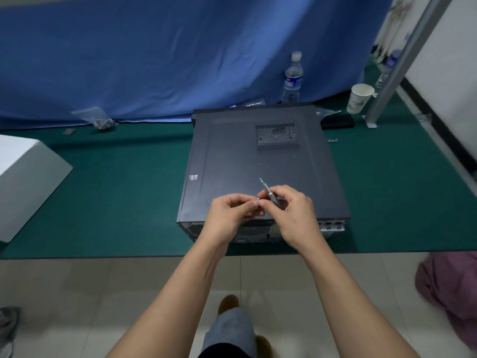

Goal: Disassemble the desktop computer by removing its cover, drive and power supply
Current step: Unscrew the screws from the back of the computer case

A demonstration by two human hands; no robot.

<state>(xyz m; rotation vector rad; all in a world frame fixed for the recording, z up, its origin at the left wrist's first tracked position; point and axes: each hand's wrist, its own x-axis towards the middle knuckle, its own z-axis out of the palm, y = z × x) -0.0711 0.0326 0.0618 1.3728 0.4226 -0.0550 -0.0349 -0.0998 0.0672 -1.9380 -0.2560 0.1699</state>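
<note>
At the bottom centre of the frame, a knee in grey-blue cloth (228, 329) is showing above a brown shoe (228, 303) on the pale tiled floor (77, 293). Two bare forearms are reaching up from there to the middle of the frame. The left hand (231, 211) is pinching one small screw (259, 202) between curled fingertips. The right hand (289, 210) is gripping one slim metal screwdriver (268, 191), its tip pointing up and to the left, right beside the screw.

Both hands are hovering over the lower edge of one dark computer case (260, 164), which is lying flat in the centre on a green desk (116, 189). Its cover is sitting in place, with one mesh vent (277, 138) near the top, and the hands are hiding part of its near edge.

Behind the case, one water bottle (293, 78) is standing against a blue curtain (154, 60). One paper cup (360, 98) is standing at the upper right, beside a grey metal post (402, 60). One clear bag (96, 117) of small parts is lying at the upper left, one white foam block (25, 177) at the left edge, and a few loose screws (333, 140) just right of the case.
</note>
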